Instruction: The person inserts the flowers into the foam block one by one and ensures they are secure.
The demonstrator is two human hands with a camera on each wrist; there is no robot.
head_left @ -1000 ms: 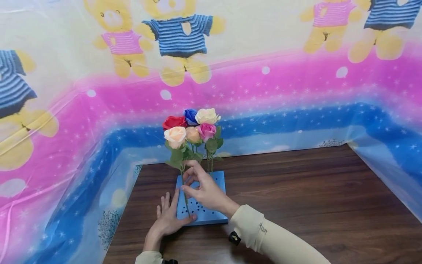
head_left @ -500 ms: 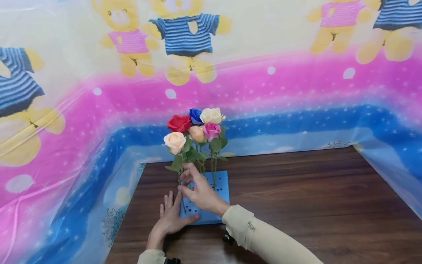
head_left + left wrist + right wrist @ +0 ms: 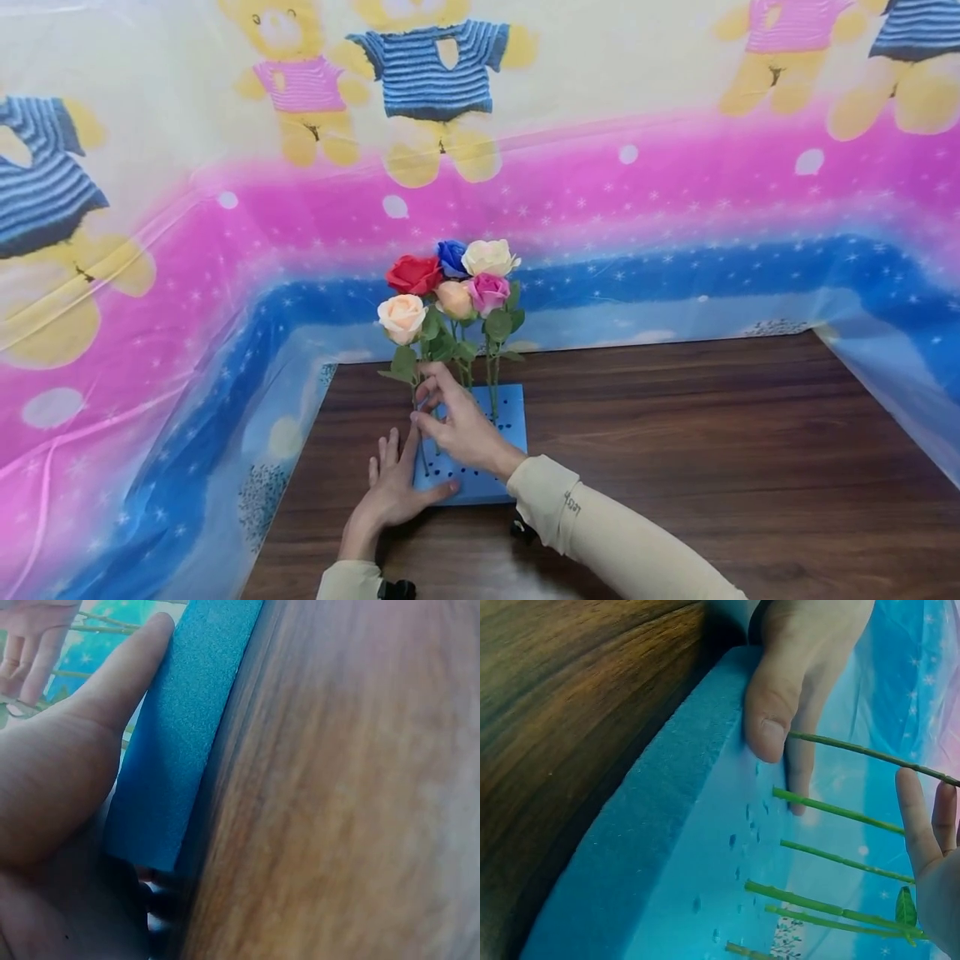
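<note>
A pale peach rose (image 3: pixel 402 318) leans over the left side of a blue foam block (image 3: pixel 480 493) dotted with small holes. My right hand (image 3: pixel 465 429) pinches its stem between thumb and fingers. In the head view the stem's lower end comes down close to the holes at the front left; in the right wrist view my left thumb hides that end. My left hand (image 3: pixel 397 492) rests on the block's front left corner, thumb laid on the top face and the other fingers stretched along the left side. Red (image 3: pixel 412 275), blue (image 3: pixel 452 258), cream (image 3: pixel 489 257), magenta (image 3: pixel 489 292) and peach roses (image 3: pixel 454 299) stand behind.
A dark wooden table (image 3: pixel 675 433) carries the block near its left side. Behind and at both sides hangs a cloth (image 3: pixel 600 200) printed with teddy bears. Several green stems (image 3: pixel 840 812) rise from the block close to my right fingers.
My right hand has moved slightly left with the held rose, and the stem's lower end has shifted left, away from my left thumb. The left hand keeps its place; the view has shifted a little.
</note>
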